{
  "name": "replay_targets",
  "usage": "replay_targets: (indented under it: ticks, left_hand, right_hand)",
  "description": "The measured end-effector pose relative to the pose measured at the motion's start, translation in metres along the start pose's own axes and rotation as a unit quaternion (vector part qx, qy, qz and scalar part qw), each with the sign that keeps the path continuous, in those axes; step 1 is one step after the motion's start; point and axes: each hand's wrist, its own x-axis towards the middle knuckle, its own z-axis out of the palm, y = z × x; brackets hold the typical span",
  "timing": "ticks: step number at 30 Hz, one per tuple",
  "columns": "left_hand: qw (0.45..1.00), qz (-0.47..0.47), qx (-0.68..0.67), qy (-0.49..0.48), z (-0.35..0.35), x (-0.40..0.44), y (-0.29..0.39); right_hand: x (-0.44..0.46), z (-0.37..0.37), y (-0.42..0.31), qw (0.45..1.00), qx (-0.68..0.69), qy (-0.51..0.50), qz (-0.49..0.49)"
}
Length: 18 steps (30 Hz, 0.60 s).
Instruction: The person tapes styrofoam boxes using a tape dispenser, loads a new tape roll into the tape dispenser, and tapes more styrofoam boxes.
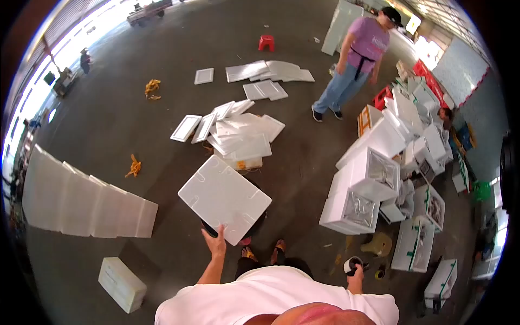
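White slab [225, 197] lay aslant before the person

On the dark floor [303, 173] a stack [95, 203] of white boxes rose at left, and a pile [244, 138] of pale, flat pieces spread ahead. The slab sat between that pile and the person's feet, its depth hidden from above. Its long axis ran from far left to near right, one corner pointing back toward the feet.

It looked like foam: probably light and stiff, smooth enough to slide, apt to chip or dent at the corners. Flat palms on the two long edges would likely have held it best.

The left hand [218, 242] met its near-left edge, a digit over the face; whether that grip was clamped, I could not tell. The right hand [355, 277], off to the side, had its grip closed around a tape roll [350, 265].
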Motion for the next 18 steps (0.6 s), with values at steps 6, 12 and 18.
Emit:
replay_targets:
  ticks: [6, 12, 18]
  left_hand:
    - [0.974, -0.068, -0.178, -0.119, 0.007, -0.013, -0.009]
    - [0.962, -0.115, -0.215, -0.125, -0.004, 0.01, -0.013]
    - [0.936, -0.125, -0.211, -0.252, -0.027, 0.059, -0.012]
  right_hand:
    - [0.023, 0.115, 0.051, 0.977, -0.015, -0.199, 0.079]
    - [-0.058, 0.282, 0.073, 0.914, -0.02, -0.388, 0.112]
    - [-0.165, 0.397, 0.103, 0.795, -0.104, -0.582, 0.133]
